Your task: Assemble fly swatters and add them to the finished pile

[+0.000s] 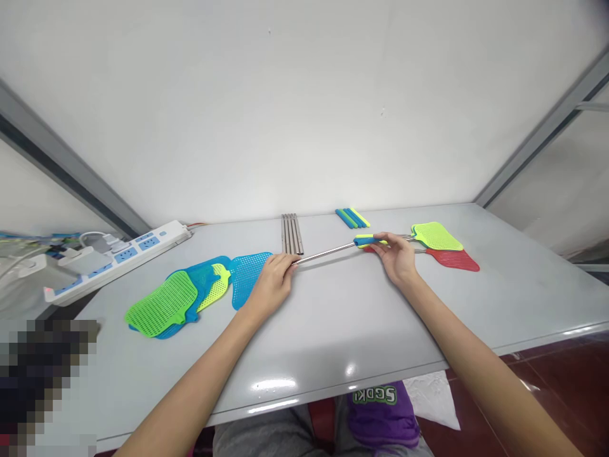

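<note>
A fly swatter with a blue mesh head [248,276], a thin metal rod [328,252] and a blue handle [364,242] is stretched between my hands. My left hand [276,279] is closed round the spot where rod and head meet, hiding the joint. At the handle end, the fingers of my right hand [396,257] are closed on the blue handle. Just beyond that hand lie a yellow-green fly swatter [436,236] and a red one [454,259], their handles partly covered by my fingers and the blue handle.
Loose mesh heads, green [162,303], blue and yellow [216,289], overlap at the left. Several metal rods [292,233] and several coloured handles [352,218] lie along the wall. A power strip [124,257] with plugs runs along the table's left edge.
</note>
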A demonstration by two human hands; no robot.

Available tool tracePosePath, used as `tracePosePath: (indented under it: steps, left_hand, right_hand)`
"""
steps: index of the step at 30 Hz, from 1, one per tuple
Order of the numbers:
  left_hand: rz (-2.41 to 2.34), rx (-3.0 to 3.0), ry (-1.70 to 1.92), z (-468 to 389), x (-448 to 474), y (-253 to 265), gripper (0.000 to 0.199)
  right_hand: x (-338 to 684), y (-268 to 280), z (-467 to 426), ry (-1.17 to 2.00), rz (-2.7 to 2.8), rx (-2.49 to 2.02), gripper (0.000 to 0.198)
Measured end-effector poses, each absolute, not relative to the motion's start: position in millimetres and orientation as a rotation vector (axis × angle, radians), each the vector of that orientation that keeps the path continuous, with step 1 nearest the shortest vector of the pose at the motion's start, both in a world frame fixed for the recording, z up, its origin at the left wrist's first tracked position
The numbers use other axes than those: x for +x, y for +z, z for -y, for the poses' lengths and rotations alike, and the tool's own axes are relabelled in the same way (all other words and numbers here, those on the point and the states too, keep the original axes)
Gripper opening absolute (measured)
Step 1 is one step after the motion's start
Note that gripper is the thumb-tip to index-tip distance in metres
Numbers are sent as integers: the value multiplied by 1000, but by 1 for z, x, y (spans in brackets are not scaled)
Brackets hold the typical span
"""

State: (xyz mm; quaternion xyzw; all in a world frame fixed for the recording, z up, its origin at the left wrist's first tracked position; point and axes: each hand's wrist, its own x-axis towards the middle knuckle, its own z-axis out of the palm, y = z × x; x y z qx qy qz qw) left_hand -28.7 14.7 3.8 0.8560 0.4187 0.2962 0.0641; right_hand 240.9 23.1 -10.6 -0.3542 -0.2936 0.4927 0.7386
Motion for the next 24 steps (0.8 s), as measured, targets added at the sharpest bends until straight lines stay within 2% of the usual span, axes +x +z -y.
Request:
tracePosePath:
  steps: [14,24]
  left_hand:
    - [-1273,2570,892,-14,-30,4,21]
    - [-1270,2581,848,-15,-31,0,21]
  right_hand:
    - [237,-10,-21,1145,701,-748,14]
    - [234,-7,-16,1185,836,-750,20]
